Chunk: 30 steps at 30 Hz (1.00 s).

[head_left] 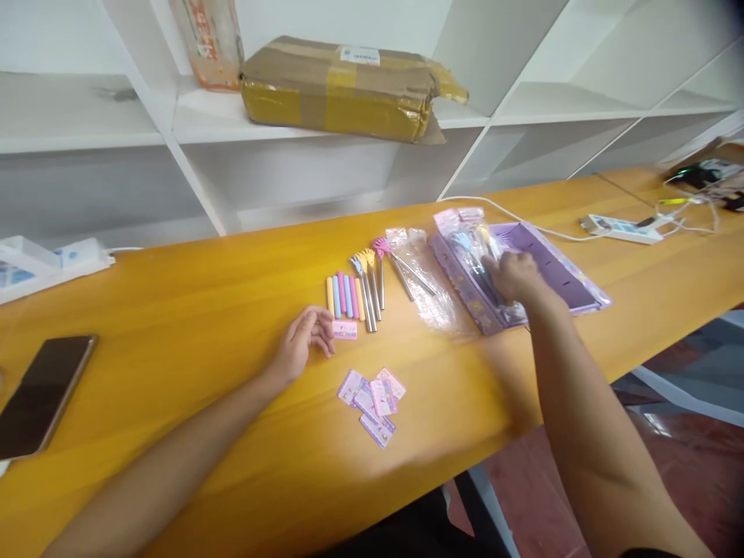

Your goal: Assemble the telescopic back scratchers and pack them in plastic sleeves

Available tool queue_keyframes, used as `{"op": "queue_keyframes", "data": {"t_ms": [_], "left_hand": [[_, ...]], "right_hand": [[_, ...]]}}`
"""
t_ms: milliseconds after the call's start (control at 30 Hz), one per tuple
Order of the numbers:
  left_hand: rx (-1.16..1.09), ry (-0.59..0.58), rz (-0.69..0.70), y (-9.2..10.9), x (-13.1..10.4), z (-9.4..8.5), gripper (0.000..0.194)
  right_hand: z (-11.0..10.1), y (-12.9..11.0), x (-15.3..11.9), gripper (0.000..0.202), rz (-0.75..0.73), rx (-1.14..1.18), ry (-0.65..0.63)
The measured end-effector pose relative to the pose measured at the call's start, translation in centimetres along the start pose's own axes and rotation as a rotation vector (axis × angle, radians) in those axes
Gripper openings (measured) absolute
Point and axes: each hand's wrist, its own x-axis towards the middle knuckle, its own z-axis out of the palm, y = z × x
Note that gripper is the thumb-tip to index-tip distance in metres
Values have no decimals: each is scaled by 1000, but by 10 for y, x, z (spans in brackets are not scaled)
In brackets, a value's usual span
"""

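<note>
My left hand rests over the table beside a pink card, its fingers loosely curled and apart, holding nothing. Above that card lies a row of yellow, blue and pink sticks. Several metal rods with small hand-shaped heads in blue, yellow and pink lie just right of them. My right hand is closed at clear plastic packaging inside a purple box; what its fingers hold is hidden. Clear wrappers lie left of the box. Several small cards overlap nearer to me.
A dark phone lies at the left. Power strips stand at the left and right, with a white cable behind the box. White shelves behind the table hold a taped cardboard box.
</note>
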Motion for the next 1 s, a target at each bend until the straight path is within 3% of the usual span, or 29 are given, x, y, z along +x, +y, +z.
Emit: {"op": "queue_keyframes", "data": {"t_ms": [133, 300, 433, 500, 667, 800, 1000], "left_hand": [[38, -36, 2, -1, -1, 0, 53], [184, -41, 19, -2, -5, 0, 41], [520, -34, 172, -1, -10, -2, 22], [671, -39, 245, 1, -11, -3, 22], [972, -51, 410, 11, -6, -6, 21], [1209, -59, 485, 15, -2, -8, 32], [1533, -139, 379, 10, -2, -8, 57]], "right_hand": [[27, 4, -13, 39, 88, 39, -87], [14, -3, -13, 22, 117, 43, 19], [1, -42, -16, 7, 12, 204, 90], [1, -68, -25, 14, -34, 280, 47], [28, -109, -58, 24, -151, 243, -40], [50, -105, -73, 22, -273, 218, -63], [60, -88, -73, 24, -281, 104, -60]]}}
